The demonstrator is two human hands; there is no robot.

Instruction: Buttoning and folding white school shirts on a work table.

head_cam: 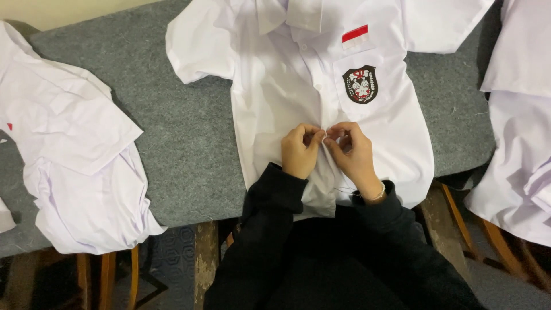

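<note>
Your left hand [299, 150] and right hand [354, 154] meet at the front placket of the white shirt [287, 86], fingers curled narrow and pinching the fabric where the 2 edges join. The shirt lies flat, collar away from you, on the grey felt table [178, 132], its hem hanging over the near edge onto your dark sleeves. A black crest badge [360, 84] sits on the chest pocket just beyond your right hand, a red and white patch [354, 35] above it. A pile of white shirts [74, 149] lies well to your left, another white pile [516, 143] to your right; neither touches your hands.
</note>
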